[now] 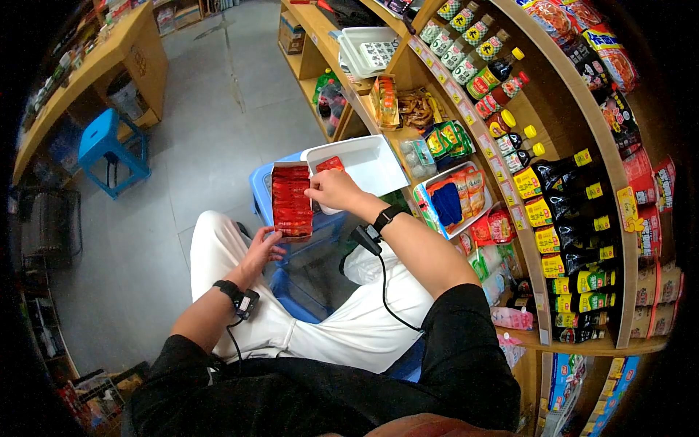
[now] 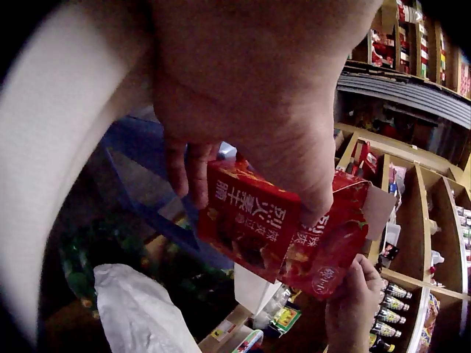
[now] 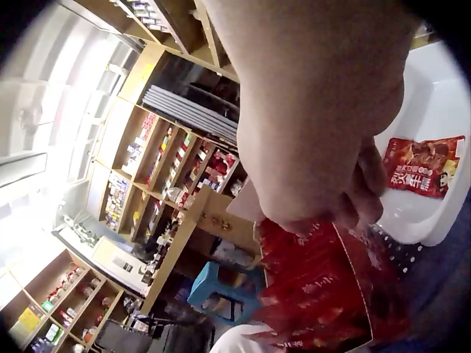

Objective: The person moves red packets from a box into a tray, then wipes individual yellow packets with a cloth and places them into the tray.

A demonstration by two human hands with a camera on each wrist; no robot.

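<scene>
A red cardboard box [image 1: 292,200], standing open and packed with rows of small red snack packets [image 3: 302,283], is between my two hands. At its lower corner my left hand [image 1: 260,253] holds it, the thumb on one printed side in the left wrist view and other fingers at another edge. The fingers of my right hand [image 1: 336,190] are curled over the box's right wall near the top; their tips are partly hidden. Just beyond that hand, one loose red packet [image 3: 423,165] lies in a white plastic tray [image 1: 375,162].
Beneath the box and tray is a blue stool [image 1: 260,191]. Shelves of bottles [image 1: 542,197] and bagged goods rise at the right, close to the right arm. Another blue stool [image 1: 102,138] stands on the grey floor at the left. A white bag [image 2: 140,309] hangs near the knees.
</scene>
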